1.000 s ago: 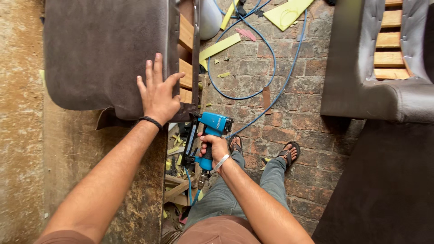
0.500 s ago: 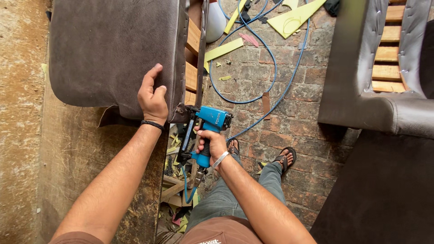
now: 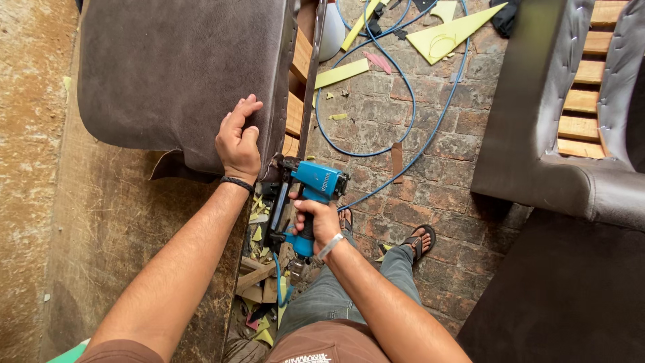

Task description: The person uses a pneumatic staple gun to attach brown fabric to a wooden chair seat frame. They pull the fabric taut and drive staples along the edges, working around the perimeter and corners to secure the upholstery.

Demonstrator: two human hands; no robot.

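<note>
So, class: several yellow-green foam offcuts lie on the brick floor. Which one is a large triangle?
The big triangular offcut at the top, right of the blue hose. The offcuts to its left are narrow strips; the rest are small scraps.

Two hands are counted: left hand point(image 3: 238, 141) and right hand point(image 3: 317, 222). One blue staple gun point(image 3: 310, 195), one blue hose point(image 3: 403, 101) and two sandals point(image 3: 420, 240) are seen.

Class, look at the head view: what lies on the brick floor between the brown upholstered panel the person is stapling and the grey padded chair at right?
In the head view, a looping blue air hose and yellow foam offcuts.
</note>
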